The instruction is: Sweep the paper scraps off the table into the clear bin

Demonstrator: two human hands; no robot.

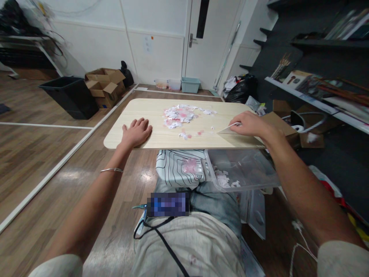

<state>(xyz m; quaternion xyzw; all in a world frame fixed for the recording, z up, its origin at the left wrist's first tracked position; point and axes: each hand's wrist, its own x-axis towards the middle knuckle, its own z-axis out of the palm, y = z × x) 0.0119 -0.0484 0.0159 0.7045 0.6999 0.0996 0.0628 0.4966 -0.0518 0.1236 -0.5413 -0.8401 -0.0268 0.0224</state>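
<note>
My left hand (137,132) lies flat on the near left part of a low light-wood table (144,111), fingers stretched out, holding nothing. My right hand (250,124) rests on the table's near right edge, fingers closed on a thin flat white card (227,130) whose point lies on the tabletop toward the left. A heap of small white and pink puzzle pieces (181,114) lies in the middle of the table, with a few loose ones (187,135) near the front edge, between my hands.
A clear plastic tub (245,169) with several pieces sits under the table's near edge by my knee. A black bin (70,95) and cardboard boxes (105,86) stand at the far left. Dark shelves (317,96) and bags crowd the right side.
</note>
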